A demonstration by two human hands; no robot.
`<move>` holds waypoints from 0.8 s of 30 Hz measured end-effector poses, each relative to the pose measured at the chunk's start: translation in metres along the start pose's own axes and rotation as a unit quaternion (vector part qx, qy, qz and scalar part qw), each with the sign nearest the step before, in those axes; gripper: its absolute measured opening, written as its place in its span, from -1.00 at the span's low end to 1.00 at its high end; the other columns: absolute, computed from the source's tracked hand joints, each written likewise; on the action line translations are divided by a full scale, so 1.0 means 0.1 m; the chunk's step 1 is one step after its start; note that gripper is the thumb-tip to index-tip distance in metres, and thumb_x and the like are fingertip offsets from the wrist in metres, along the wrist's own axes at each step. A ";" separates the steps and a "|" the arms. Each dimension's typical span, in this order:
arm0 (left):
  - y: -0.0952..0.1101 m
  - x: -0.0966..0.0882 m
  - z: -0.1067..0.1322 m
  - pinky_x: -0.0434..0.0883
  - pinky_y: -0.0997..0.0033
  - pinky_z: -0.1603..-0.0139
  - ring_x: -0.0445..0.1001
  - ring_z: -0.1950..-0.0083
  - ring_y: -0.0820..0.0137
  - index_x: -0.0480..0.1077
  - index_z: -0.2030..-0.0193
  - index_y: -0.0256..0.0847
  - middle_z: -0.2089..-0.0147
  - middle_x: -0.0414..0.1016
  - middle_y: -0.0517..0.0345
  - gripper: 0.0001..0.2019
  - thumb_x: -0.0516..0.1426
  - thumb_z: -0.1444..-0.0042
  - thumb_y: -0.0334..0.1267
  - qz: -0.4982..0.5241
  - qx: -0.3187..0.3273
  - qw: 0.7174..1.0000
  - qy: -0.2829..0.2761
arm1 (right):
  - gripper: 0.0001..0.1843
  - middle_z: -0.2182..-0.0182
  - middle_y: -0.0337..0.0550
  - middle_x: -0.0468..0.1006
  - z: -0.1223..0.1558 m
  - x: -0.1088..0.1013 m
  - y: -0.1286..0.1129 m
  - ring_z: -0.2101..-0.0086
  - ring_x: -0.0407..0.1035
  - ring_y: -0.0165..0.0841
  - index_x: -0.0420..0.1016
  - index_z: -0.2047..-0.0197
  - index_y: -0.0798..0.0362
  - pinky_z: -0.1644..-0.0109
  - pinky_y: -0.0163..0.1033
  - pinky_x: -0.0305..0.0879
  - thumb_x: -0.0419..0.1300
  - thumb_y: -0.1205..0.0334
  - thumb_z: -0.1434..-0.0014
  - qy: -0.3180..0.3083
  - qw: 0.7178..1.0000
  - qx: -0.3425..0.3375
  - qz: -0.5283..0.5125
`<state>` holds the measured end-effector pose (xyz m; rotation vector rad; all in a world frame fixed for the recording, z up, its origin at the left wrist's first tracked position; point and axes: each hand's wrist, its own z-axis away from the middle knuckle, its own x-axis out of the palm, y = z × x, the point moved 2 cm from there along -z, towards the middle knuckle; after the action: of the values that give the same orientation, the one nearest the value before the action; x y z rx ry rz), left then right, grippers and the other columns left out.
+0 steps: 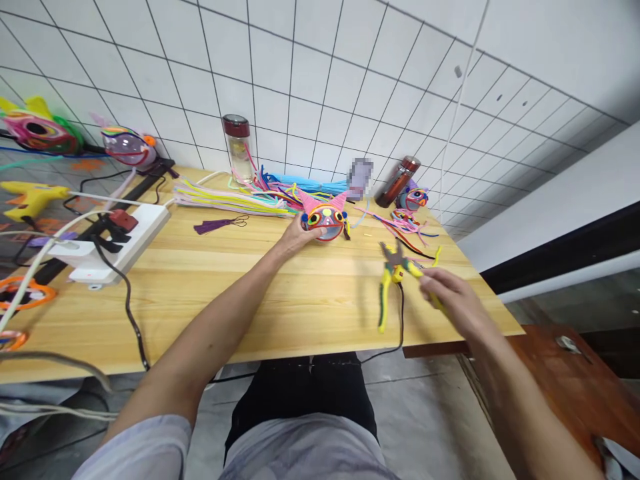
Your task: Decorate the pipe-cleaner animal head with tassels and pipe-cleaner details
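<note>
My left hand (299,237) is closed around the left side of a round clear ornament (331,232) decorated as an animal face, with pink pointed ears, ringed eyes and a red mouth line. In my right hand (453,293) is a pair of pliers (395,257) with yellow and green handles, held by one handle. Their jaws are spread and the other handle hangs free. Behind the pliers, partly covered by them, is a yellow tool (399,275) with a black cord. Loose pipe cleaners (407,233) lie beyond the pliers.
A bundle of pipe cleaners (230,200) and a purple tassel (220,225) lie left of centre. Two bottles, one clear (241,157) and one red (399,183), stand by the wall. A white power strip (123,247) with cords and a yellow glue gun (30,200) are at left.
</note>
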<state>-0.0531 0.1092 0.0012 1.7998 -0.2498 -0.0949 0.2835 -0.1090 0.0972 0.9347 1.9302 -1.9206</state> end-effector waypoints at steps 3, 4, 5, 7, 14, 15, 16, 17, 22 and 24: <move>0.09 -0.11 -0.04 0.51 0.31 0.10 0.57 0.12 0.28 0.42 -0.03 -0.19 0.05 0.62 0.05 -0.34 0.44 0.08 0.17 0.037 0.007 0.997 0.062 | -0.59 0.51 -0.26 0.50 -0.16 0.76 -0.17 0.47 0.33 -0.31 0.59 0.26 -0.03 0.33 -0.19 0.24 0.31 -0.23 -0.16 -0.114 0.992 0.010 -0.052; 0.12 -0.15 -0.05 0.49 0.34 0.17 0.55 0.17 0.30 0.42 -0.02 -0.18 0.08 0.61 0.06 -0.35 0.43 0.07 0.20 0.043 0.010 0.995 0.086 | -0.60 0.52 -0.26 0.49 -0.23 0.97 -0.20 0.46 0.33 -0.30 0.56 0.28 -0.03 0.32 -0.19 0.25 0.27 -0.22 -0.17 -0.130 0.990 0.009 -0.049; 0.16 -0.19 -0.05 0.46 0.36 0.22 0.54 0.20 0.31 0.42 -0.01 -0.18 0.09 0.60 0.07 -0.35 0.42 0.06 0.22 0.050 0.014 0.993 0.107 | -0.62 0.50 -0.26 0.50 -0.30 1.15 -0.22 0.45 0.33 -0.30 0.53 0.30 -0.04 0.30 -0.20 0.25 0.22 -0.19 -0.21 -0.138 0.990 0.006 -0.032; 0.24 -0.24 -0.04 0.44 0.37 0.25 0.53 0.20 0.32 0.39 -0.03 -0.16 0.08 0.59 0.07 -0.33 0.43 0.06 0.24 0.068 0.028 0.989 0.129 | -0.68 0.50 -0.24 0.52 -0.45 1.44 -0.23 0.44 0.35 -0.30 0.48 0.33 -0.05 0.27 -0.19 0.27 0.14 -0.10 -0.26 -0.146 0.989 0.004 -0.002; 0.43 -0.15 0.04 0.55 0.17 -0.10 0.60 -0.15 0.11 0.33 -0.05 -0.12 -0.08 0.60 0.00 -0.27 0.47 0.09 0.25 0.065 0.078 0.991 0.091 | -0.75 0.30 -0.02 0.65 -0.90 1.65 -0.25 0.10 0.49 -0.10 0.52 0.42 -0.05 -0.03 -0.08 0.33 0.28 0.02 -0.23 -0.096 0.993 -0.032 0.059; 0.42 -0.11 0.06 0.55 0.15 -0.14 0.60 -0.16 0.10 0.34 -0.06 -0.13 -0.09 0.61 0.00 -0.26 0.49 0.10 0.23 0.063 0.072 0.993 0.071 | -0.76 0.21 0.01 0.67 -0.94 1.60 -0.25 0.03 0.49 -0.07 0.57 0.37 -0.05 -0.07 -0.06 0.34 0.29 -0.01 -0.22 -0.087 0.994 -0.038 0.062; 0.40 -0.06 0.07 0.55 0.13 -0.16 0.61 -0.15 0.09 0.35 -0.07 -0.13 -0.09 0.62 0.00 -0.26 0.50 0.12 0.20 0.058 0.060 0.995 0.048 | -0.74 0.12 0.01 0.69 -0.97 1.55 -0.25 -0.02 0.49 -0.07 0.61 0.28 -0.05 -0.09 -0.06 0.36 0.29 -0.05 -0.23 -0.081 0.994 -0.042 0.055; 0.36 -0.01 0.09 0.56 0.13 -0.16 0.61 -0.13 0.09 0.35 -0.08 -0.14 -0.08 0.62 0.00 -0.25 0.51 0.13 0.17 0.052 0.047 0.997 0.024 | -0.68 0.04 0.01 0.70 -1.00 1.49 -0.25 -0.04 0.50 -0.07 0.64 0.17 -0.04 -0.08 -0.05 0.40 0.28 -0.11 -0.25 -0.081 0.995 -0.044 0.035; 0.22 0.12 0.17 0.57 0.13 -0.15 0.62 -0.12 0.10 0.39 -0.18 -0.18 -0.14 0.63 -0.04 -0.26 0.52 0.09 0.02 -0.003 0.038 0.997 -0.065 | -0.30 -0.11 0.00 0.70 -0.96 1.33 -0.22 0.01 0.57 -0.14 0.60 -0.16 -0.05 0.06 -0.11 0.50 0.37 -0.38 -0.17 -0.127 0.975 -0.042 -0.178; 0.21 0.13 0.18 0.57 0.13 -0.15 0.63 -0.11 0.10 0.39 -0.19 -0.19 -0.15 0.63 -0.05 -0.26 0.52 0.08 -0.01 -0.027 0.037 0.995 -0.085 | -0.27 -0.10 -0.02 0.71 -0.93 1.34 -0.21 0.01 0.58 -0.13 0.62 -0.15 -0.08 0.06 -0.11 0.52 0.42 -0.41 -0.12 -0.138 0.966 -0.046 -0.214</move>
<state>-0.0462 0.0846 0.0178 1.8750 -0.3311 -0.2814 0.1922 0.0163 0.0421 0.2123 2.1475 -2.0230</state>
